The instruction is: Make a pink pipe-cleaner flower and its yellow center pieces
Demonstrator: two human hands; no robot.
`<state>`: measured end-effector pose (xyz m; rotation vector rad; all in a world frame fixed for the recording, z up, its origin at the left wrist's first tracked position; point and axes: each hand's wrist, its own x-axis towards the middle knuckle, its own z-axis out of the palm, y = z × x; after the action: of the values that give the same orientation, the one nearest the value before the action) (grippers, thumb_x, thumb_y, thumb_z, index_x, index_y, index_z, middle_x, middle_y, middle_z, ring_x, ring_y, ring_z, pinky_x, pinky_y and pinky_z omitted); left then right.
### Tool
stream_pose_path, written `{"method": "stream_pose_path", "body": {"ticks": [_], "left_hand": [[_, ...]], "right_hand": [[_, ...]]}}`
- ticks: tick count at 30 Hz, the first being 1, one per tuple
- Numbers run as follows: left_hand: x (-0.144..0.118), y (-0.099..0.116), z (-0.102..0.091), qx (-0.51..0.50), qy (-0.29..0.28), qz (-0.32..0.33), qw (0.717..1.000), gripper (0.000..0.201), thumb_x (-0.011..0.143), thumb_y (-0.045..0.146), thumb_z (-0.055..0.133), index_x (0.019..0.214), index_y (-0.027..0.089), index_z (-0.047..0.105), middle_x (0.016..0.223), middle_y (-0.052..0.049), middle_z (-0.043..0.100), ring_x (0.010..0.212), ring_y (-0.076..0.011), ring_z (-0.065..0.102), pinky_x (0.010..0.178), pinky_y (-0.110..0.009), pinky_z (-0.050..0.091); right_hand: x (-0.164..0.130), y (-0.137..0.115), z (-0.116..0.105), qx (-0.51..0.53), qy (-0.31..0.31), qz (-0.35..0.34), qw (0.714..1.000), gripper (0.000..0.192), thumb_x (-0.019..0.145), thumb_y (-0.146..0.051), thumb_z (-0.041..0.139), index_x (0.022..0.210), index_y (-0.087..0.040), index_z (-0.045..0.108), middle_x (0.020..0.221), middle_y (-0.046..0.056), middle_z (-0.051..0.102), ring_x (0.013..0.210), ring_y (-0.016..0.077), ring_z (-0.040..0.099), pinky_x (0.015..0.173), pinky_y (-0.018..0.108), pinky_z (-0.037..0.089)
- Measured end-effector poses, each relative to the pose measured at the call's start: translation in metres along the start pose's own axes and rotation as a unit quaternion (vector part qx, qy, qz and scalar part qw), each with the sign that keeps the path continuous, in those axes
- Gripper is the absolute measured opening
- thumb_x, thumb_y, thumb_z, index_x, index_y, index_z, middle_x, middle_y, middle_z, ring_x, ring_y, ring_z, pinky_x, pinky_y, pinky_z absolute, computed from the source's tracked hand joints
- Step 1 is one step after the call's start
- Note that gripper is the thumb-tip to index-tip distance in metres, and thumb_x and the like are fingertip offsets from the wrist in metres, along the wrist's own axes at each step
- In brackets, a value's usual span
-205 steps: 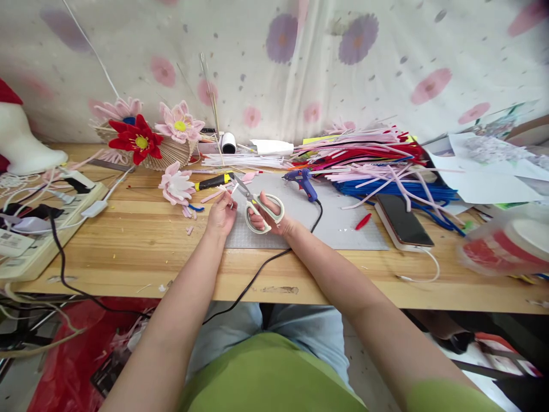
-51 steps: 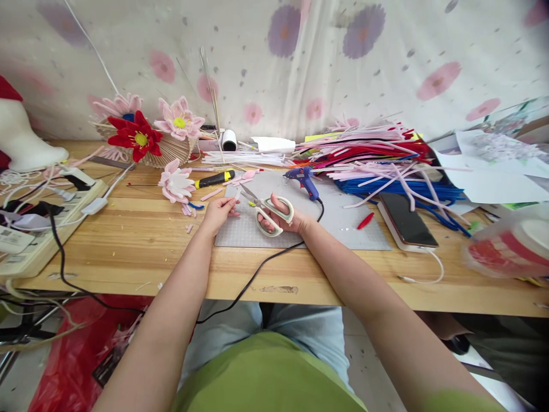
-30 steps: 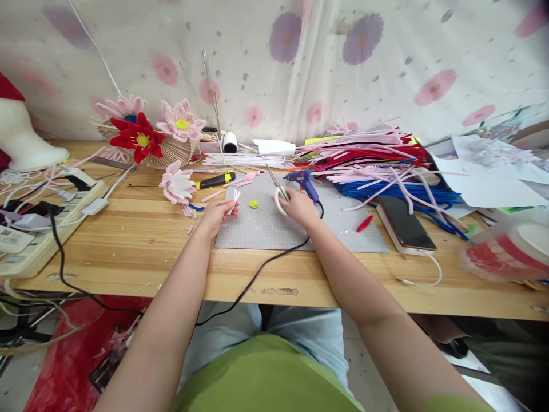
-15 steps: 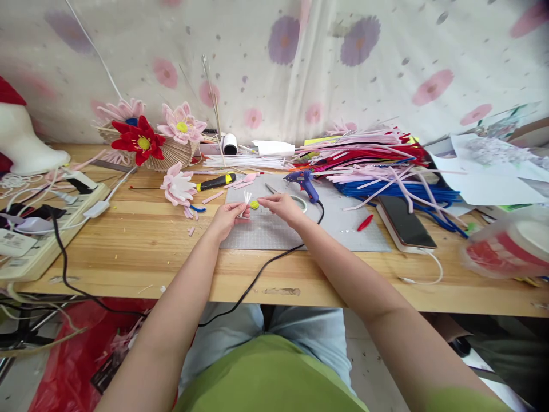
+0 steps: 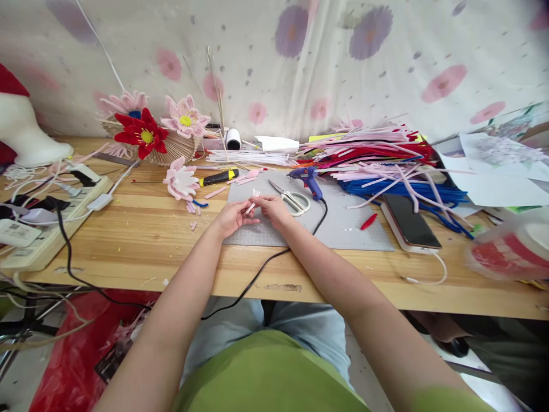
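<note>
Over the grey cutting mat [image 5: 343, 233], my left hand [image 5: 234, 220] pinches a small bundle of thin white strands [image 5: 256, 193], their tips fanned upward. My right hand [image 5: 274, 209] meets it from the other side, its fingertips closed on the same bundle. Just right of my right hand lie scissors [image 5: 302, 201] with pale handles. Behind them a blue glue gun [image 5: 309, 179] rests on the mat. Left of the hands is a pink and white fuzzy flower [image 5: 180, 178], with a yellow and black utility knife [image 5: 218, 177] beside it.
A black cord [image 5: 261, 278] crosses the table edge below my hands. Bundles of pink, red and blue pipe cleaners [image 5: 398, 189] lie at right, near a phone [image 5: 410, 222]. A power strip [image 5: 51, 229] with cables stands left. Finished flowers [image 5: 143, 135] stand behind.
My right hand has moved left to join my left hand at the white bundle. The yellow-green disc seen between the hands is now hidden, and the scissors show more fully.
</note>
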<state>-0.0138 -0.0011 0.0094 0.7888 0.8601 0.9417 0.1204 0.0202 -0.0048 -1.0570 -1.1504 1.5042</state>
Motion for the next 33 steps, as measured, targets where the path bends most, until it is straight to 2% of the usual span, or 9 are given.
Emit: {"method": "stream_pose_path", "body": {"ticks": [6, 11, 19, 28, 33], "left_hand": [[-0.0009, 0.003, -0.0027, -0.035, -0.003, -0.037, 0.999, 0.015, 0.083, 0.015, 0.048, 0.083, 0.01, 0.062, 0.066, -0.001, 0.053, 0.055, -0.0065, 0.051, 0.064, -0.029, 0.056], [-0.0022, 0.0039, -0.0022, -0.011, -0.004, -0.04, 0.999, 0.012, 0.081, 0.016, 0.052, 0.077, 0.01, 0.062, 0.062, 0.0, 0.053, 0.053, -0.0061, 0.053, 0.058, -0.025, 0.055], [-0.0021, 0.0049, -0.0014, 0.007, 0.017, -0.062, 0.998, 0.009, 0.078, 0.011, 0.056, 0.082, 0.01, 0.064, 0.076, -0.006, 0.065, 0.07, -0.0131, 0.063, 0.065, -0.029, 0.055], [0.0003, 0.0023, 0.0012, 0.006, 0.038, -0.028, 0.999, 0.008, 0.074, 0.007, 0.057, 0.077, 0.01, 0.063, 0.069, -0.003, 0.062, 0.064, -0.0101, 0.061, 0.066, -0.028, 0.055], [0.0006, -0.001, 0.0049, 0.044, 0.079, 0.018, 0.996, 0.005, 0.069, 0.01, 0.061, 0.072, 0.008, 0.064, 0.064, -0.003, 0.06, 0.063, -0.0109, 0.059, 0.061, -0.028, 0.054]], "right_hand": [[-0.0002, 0.0004, -0.0032, 0.01, -0.019, -0.011, 1.0, 0.033, 0.053, -0.042, 0.07, 0.066, -0.012, 0.065, 0.057, -0.003, 0.055, 0.045, 0.0025, 0.03, 0.045, 0.022, 0.017], [-0.0002, 0.0002, -0.0035, 0.035, -0.018, -0.018, 0.999, 0.032, 0.055, -0.041, 0.07, 0.068, -0.013, 0.065, 0.057, -0.003, 0.055, 0.046, 0.0028, 0.033, 0.044, 0.022, 0.019], [-0.0017, 0.0016, -0.0029, 0.05, -0.056, -0.011, 0.997, 0.03, 0.056, -0.041, 0.072, 0.066, -0.013, 0.063, 0.053, -0.003, 0.054, 0.047, 0.005, 0.044, 0.048, 0.021, 0.029], [-0.004, 0.001, 0.0032, 0.025, -0.032, -0.04, 0.998, 0.032, 0.058, -0.045, 0.069, 0.061, -0.014, 0.06, 0.05, -0.003, 0.052, 0.048, 0.0055, 0.043, 0.047, 0.02, 0.027], [-0.0029, 0.002, 0.003, 0.046, -0.011, -0.024, 0.999, 0.035, 0.052, -0.044, 0.071, 0.064, -0.013, 0.063, 0.051, -0.004, 0.051, 0.044, 0.0033, 0.032, 0.044, 0.021, 0.017]]}}
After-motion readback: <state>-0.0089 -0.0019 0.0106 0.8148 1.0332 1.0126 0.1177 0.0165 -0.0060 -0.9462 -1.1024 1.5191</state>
